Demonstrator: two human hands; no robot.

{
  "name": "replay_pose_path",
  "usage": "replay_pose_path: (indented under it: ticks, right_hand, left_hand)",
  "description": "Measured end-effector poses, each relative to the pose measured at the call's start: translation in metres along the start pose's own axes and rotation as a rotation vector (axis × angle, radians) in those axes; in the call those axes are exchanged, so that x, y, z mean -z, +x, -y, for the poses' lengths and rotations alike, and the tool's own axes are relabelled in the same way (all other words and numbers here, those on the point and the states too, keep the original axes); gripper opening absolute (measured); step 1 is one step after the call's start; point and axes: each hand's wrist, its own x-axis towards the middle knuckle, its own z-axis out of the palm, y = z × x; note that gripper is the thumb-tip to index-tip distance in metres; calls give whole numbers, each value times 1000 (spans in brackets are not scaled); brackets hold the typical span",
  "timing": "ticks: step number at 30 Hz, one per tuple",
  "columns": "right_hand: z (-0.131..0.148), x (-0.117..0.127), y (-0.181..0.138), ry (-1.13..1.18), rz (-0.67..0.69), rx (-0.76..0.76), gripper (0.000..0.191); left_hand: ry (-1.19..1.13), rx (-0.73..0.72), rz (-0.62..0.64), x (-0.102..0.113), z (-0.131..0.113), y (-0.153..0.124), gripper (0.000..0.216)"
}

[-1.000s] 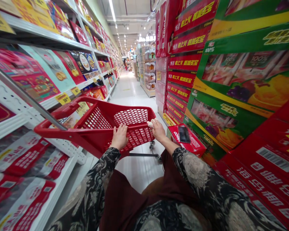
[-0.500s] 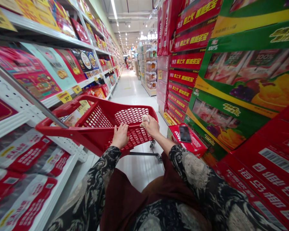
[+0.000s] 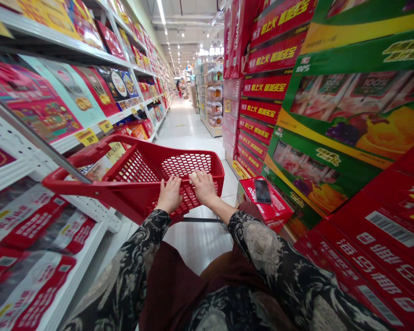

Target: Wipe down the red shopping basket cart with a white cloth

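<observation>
Cart (image 3: 131,202) in hand, work apparently unfinished

From the near edge, both patterned sleeves (image 3: 134,248) slant inward and reach forward. The left hand (image 3: 170,194) lies palm down across the cart's near rim (image 3: 131,185); whether it grips there I cannot tell. Just to its right, the right hand (image 3: 204,187) has its fingers bent around a pale wad (image 3: 193,177), mostly hidden, at the same side. Work there seems under way; how much is done or left does not show. The cart stands between the left shelf (image 3: 89,253) and a red box (image 3: 278,211) on the right, aisle floor (image 3: 181,133) beyond.
</observation>
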Motion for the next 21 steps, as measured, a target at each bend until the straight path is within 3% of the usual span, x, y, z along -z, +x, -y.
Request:
replay_pose_path:
  ticks: [6, 13, 15, 21]
  right_hand:
    - [-26, 7, -13, -54, 26, -6, 43]
    - [-83, 26, -18, -36, -145, -388, 48]
    - [-82, 24, -18, -18, -166, -418, 52]
    - [-47, 9, -20, -16, -38, -200, 52]
  left_hand:
    - [5, -11, 37, 3, 1, 0, 58]
    - [14, 0, 34, 5, -1, -1, 57]
    - [11, 10, 26, 5, -3, -1, 56]
    - [-4, 6, 48, 5, -1, 0, 57]
